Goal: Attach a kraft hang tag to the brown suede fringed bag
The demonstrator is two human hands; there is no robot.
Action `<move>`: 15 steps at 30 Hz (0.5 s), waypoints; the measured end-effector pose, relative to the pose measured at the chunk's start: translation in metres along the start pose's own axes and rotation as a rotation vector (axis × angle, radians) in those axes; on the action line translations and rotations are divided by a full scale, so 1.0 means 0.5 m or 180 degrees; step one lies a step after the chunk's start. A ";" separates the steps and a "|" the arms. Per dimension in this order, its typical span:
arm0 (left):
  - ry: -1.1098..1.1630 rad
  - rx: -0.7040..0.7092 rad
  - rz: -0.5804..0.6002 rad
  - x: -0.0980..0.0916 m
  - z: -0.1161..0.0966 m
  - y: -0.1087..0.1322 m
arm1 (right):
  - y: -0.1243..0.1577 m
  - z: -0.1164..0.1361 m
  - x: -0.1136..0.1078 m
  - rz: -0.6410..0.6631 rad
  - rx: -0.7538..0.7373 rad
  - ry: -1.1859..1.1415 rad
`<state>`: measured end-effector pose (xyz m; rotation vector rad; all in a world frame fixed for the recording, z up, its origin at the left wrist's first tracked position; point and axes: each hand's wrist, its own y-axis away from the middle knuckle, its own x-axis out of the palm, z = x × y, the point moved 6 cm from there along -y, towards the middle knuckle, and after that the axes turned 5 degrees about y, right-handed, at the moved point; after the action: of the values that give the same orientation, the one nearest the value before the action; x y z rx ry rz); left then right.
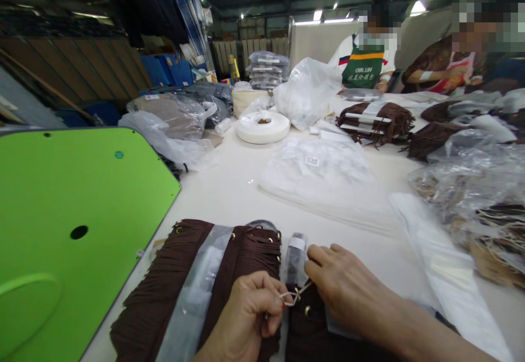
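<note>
A dark brown fringed fabric piece [164, 291] with small metal eyelets lies at the table's near edge, with a clear plastic strip [197, 291] across it. My left hand [246, 313] is closed, pinching a thin white string [289, 296] over the fabric. My right hand [344, 285] is closed too, its fingertips pinching the same string from the right. A small clear plastic packet [296, 252] lies just beyond the two hands.
A bright green board [61, 214] fills the left. Ahead lie flat clear bags [324, 176], a white tape roll [262, 127], more brown fringed pieces [377, 124] and crumpled plastic [467, 181]. Two people sit at the far side [365, 61].
</note>
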<state>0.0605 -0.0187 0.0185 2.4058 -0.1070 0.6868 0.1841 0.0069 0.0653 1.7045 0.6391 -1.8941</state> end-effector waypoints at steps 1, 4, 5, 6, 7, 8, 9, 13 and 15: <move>0.0048 0.0002 -0.0025 0.000 0.000 -0.001 | 0.002 -0.001 -0.004 -0.0183 0.0002 0.0206; 0.0099 -0.0025 -0.0036 -0.003 0.000 -0.006 | 0.009 -0.007 -0.019 -0.0551 0.0117 0.0408; 0.0135 -0.0044 0.0021 -0.003 0.001 -0.006 | 0.011 -0.012 -0.024 -0.0512 0.0193 0.0319; 0.0178 -0.0063 0.0090 -0.003 0.002 -0.006 | 0.012 -0.017 -0.026 -0.0375 0.0286 0.0161; 0.0208 -0.0072 0.0154 -0.003 0.002 -0.005 | 0.014 -0.021 -0.028 -0.0165 0.0391 -0.0064; 0.0214 -0.0068 0.0205 -0.003 0.002 -0.002 | 0.016 -0.025 -0.029 0.0081 0.0498 -0.0330; 0.0199 -0.0059 0.0232 -0.002 0.002 0.001 | 0.019 -0.027 -0.032 0.0313 0.0586 -0.0597; 0.0125 -0.0077 0.0264 0.002 0.004 0.017 | 0.028 -0.017 -0.047 0.0820 0.0869 -0.1598; 0.0144 -0.0074 0.0266 0.002 0.005 0.023 | 0.032 -0.008 -0.038 0.1046 0.1219 -0.2455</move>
<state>0.0597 -0.0294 0.0240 2.3731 -0.1967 0.7734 0.1990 -0.0017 0.0839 1.0217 -0.2968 -2.2745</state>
